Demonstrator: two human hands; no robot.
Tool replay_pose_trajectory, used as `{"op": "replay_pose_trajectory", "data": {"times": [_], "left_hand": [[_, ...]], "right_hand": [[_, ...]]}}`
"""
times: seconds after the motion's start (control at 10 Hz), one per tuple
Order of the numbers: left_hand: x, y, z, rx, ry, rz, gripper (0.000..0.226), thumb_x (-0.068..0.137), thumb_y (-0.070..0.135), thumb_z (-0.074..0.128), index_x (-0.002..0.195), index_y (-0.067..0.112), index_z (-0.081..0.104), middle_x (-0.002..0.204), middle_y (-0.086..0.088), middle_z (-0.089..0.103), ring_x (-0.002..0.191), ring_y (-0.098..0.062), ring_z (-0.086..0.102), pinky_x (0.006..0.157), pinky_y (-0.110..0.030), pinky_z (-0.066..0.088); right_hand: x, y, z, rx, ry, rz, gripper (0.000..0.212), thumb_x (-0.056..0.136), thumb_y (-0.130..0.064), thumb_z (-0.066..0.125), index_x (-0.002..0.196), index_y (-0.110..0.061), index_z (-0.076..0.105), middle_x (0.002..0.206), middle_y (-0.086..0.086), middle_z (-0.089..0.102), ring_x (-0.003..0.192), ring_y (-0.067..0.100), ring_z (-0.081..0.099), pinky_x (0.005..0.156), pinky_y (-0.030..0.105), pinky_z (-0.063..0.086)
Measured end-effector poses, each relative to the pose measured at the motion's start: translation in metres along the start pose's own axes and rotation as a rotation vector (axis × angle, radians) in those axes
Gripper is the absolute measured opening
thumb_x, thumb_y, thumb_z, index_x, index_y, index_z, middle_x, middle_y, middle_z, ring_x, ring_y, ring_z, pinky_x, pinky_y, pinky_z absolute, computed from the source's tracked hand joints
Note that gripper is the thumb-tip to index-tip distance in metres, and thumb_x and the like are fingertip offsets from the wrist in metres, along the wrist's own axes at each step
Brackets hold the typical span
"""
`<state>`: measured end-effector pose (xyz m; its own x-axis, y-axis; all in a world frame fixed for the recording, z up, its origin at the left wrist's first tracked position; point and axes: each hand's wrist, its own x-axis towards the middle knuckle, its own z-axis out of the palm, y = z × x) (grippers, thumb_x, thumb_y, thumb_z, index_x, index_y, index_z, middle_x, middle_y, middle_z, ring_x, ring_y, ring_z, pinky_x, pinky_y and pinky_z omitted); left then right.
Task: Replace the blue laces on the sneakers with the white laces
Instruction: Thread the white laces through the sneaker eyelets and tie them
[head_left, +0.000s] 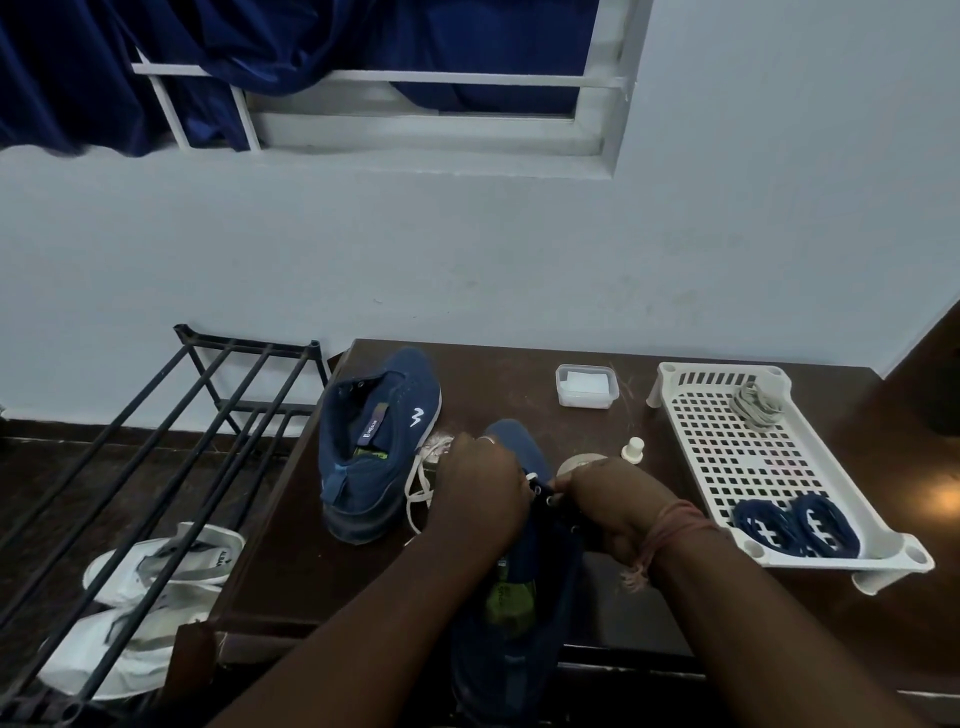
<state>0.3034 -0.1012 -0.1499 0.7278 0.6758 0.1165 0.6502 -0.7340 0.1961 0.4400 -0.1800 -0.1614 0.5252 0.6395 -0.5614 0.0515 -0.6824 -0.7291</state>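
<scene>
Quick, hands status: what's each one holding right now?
Left hand: fingers curled, pinching the white lace at the near sneaker.
Right hand: fingers curled, gripping that sneaker's eyelet edge.

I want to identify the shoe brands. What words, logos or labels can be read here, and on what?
No text reads for certain.
Far blue sneaker: white zigzag logo on its side, no letters; tongue label too blurred to read.
Near blue sneaker at the hands: green insole print, too blurred.
White shoes under the rack: dark lettering, too small to read.
Clear box: white blank-looking paper inside.
</scene>
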Motion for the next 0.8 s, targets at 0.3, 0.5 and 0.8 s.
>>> {"op": "replay_pose_trajectory", "data": {"times": [0.3, 0.5, 0.8], "left_hand": [[0.004, -0.003, 0.012, 0.046, -0.003, -0.066, 0.028, 0.092, 0.035, 0.05, 0.084, 0.021, 0.072, 0.095, -0.002, 0.063, 0.095, -0.023, 0.057, 0.083, -0.033, 0.04], [0.0, 0.005, -0.001, 0.119, 0.011, -0.047, 0.027, 0.098, 0.034, 0.049, 0.098, 0.019, 0.07, 0.107, -0.001, 0.06, 0.107, -0.023, 0.051, 0.086, -0.033, 0.039], [0.005, 0.003, 0.003, 0.035, -0.049, -0.11, 0.026, 0.094, 0.039, 0.053, 0.095, 0.025, 0.074, 0.107, 0.002, 0.064, 0.109, -0.021, 0.052, 0.094, -0.034, 0.041]], "right_hand": [[-0.013, -0.013, -0.002, -0.37, -0.008, -0.121, 0.032, 0.085, -0.018, 0.063, 0.116, -0.011, 0.068, 0.113, 0.013, 0.068, 0.105, 0.033, 0.064, 0.092, 0.043, 0.054], [-0.017, -0.017, 0.002, -0.311, 0.058, -0.152, 0.029, 0.085, -0.021, 0.057, 0.106, -0.006, 0.071, 0.104, 0.013, 0.069, 0.095, 0.028, 0.065, 0.084, 0.03, 0.051], [-0.026, -0.025, -0.005, -0.757, -0.017, -0.332, 0.038, 0.086, -0.022, 0.067, 0.124, -0.015, 0.065, 0.119, 0.008, 0.067, 0.113, 0.028, 0.062, 0.088, 0.029, 0.051]]}}
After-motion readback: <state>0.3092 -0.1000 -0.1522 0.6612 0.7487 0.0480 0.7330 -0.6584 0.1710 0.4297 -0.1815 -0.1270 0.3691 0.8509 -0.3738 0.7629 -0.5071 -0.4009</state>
